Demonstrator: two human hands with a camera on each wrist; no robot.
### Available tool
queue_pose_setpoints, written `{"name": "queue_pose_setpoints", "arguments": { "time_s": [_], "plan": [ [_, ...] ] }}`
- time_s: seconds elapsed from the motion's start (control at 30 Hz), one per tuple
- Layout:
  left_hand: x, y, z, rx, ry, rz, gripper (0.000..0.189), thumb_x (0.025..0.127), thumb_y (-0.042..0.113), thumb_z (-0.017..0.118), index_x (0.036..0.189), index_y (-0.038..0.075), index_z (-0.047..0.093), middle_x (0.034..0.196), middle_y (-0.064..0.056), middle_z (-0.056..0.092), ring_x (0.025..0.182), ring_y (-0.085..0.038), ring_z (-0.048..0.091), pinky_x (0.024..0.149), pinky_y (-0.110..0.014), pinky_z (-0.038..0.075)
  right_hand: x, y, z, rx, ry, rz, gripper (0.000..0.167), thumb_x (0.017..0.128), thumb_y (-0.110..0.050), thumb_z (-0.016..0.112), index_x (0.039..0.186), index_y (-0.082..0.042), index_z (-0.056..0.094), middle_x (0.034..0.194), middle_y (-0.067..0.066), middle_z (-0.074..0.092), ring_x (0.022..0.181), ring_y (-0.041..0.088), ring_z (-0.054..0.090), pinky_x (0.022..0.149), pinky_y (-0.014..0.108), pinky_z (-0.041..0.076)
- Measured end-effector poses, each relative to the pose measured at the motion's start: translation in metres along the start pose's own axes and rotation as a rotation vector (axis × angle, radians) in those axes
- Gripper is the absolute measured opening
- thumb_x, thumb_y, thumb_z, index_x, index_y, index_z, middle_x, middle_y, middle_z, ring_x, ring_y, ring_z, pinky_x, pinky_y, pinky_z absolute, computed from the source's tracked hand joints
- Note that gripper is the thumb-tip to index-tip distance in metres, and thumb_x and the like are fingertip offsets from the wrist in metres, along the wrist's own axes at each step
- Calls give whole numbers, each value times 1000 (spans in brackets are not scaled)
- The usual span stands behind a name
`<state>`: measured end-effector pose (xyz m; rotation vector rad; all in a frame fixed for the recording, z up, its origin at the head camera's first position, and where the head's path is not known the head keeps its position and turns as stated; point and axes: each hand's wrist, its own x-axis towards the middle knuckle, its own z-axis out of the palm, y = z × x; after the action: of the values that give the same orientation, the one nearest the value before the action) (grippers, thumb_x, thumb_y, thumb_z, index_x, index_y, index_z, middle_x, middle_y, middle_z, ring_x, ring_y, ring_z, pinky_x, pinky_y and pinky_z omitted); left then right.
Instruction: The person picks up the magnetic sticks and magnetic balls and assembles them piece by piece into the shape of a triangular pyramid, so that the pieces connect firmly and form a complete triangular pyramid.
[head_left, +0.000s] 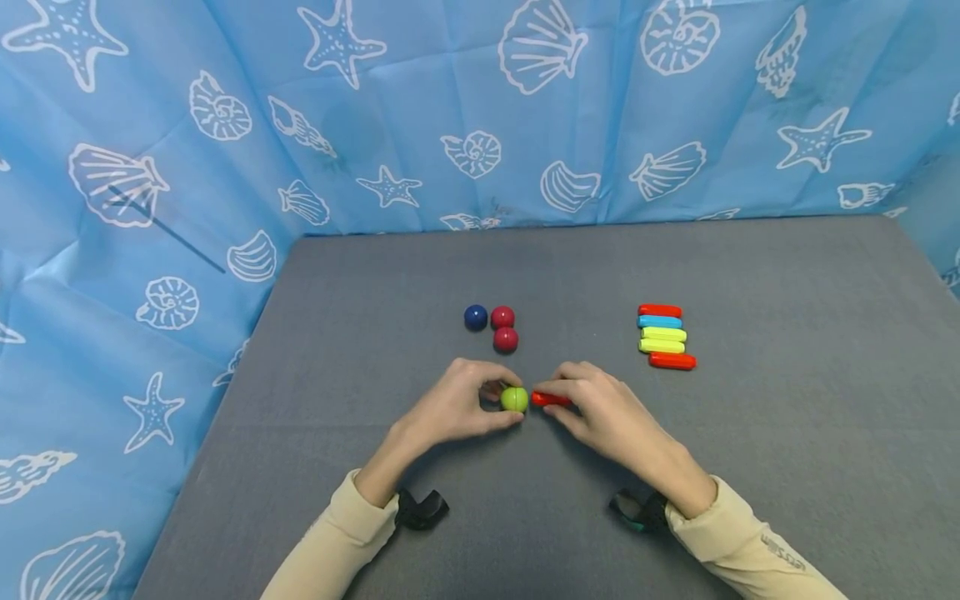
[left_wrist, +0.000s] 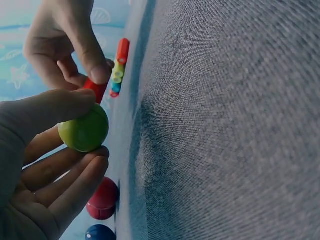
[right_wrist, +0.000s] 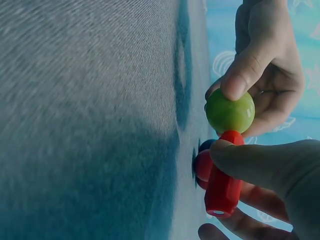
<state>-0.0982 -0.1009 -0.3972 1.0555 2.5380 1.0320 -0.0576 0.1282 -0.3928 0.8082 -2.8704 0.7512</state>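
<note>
My left hand [head_left: 471, 403] pinches a green ball [head_left: 514, 399] between thumb and fingers, close over the grey cloth. In my right hand [head_left: 600, 410] is a red stick-shaped handle [right_wrist: 223, 187], gripped between thumb and fingertips. The handle's narrow end points at the ball and meets its side in the right wrist view. Beyond the left hand sit a dark blue ball [head_left: 476, 317] and two dark red balls, one red ball [head_left: 502, 317] behind the other red ball [head_left: 506, 340].
At the right lies a row of several handles: a red handle [head_left: 660, 310] at the far end, a blue handle [head_left: 659, 322], two yellow ones and a nearer red handle [head_left: 672, 361]. A blue shell-print curtain [head_left: 450, 108] hangs behind the grey table [head_left: 360, 308].
</note>
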Motion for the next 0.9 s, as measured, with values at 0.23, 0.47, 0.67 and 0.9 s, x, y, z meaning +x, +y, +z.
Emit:
{"name": "queue_pose_setpoints", "arguments": {
  "time_s": [0.23, 0.47, 0.67, 0.9],
  "plan": [
    [-1, 0, 0, -5, -5, 7, 26, 84, 16, 85, 107, 7, 75, 103, -6, 78, 87, -12, 73, 77, -14, 57, 3, -4, 5, -12, 1, -16, 25, 83, -10, 85, 107, -14, 81, 92, -3, 69, 81, 10, 57, 67, 27, 52],
    [-3, -2, -1, -12, -3, -10, 26, 82, 17, 86, 104, 7, 76, 100, -6, 78, 85, -11, 73, 76, -13, 57, 4, -4, 8, -10, -3, -20, 25, 83, -10, 85, 107, -15, 80, 92, -3, 69, 82, 11, 58, 67, 27, 53],
    [-4, -5, 0, -5, -18, -23, 23, 82, 18, 86, 100, 7, 75, 96, -6, 78, 83, -9, 73, 73, -14, 57, 7, -2, 7, 49, -11, -14, 25, 87, -19, 82, 111, -14, 79, 97, -1, 71, 85, 12, 61, 70, 29, 53],
    [-6, -10, -5, 1, -29, -49, 21, 79, 15, 88, 92, 9, 73, 92, -3, 77, 80, -6, 70, 72, -15, 58, 23, 6, 1, 181, 63, 80, 34, 91, -22, 78, 122, -9, 75, 111, 9, 74, 98, 26, 68, 84, 46, 58]
  ]
}}
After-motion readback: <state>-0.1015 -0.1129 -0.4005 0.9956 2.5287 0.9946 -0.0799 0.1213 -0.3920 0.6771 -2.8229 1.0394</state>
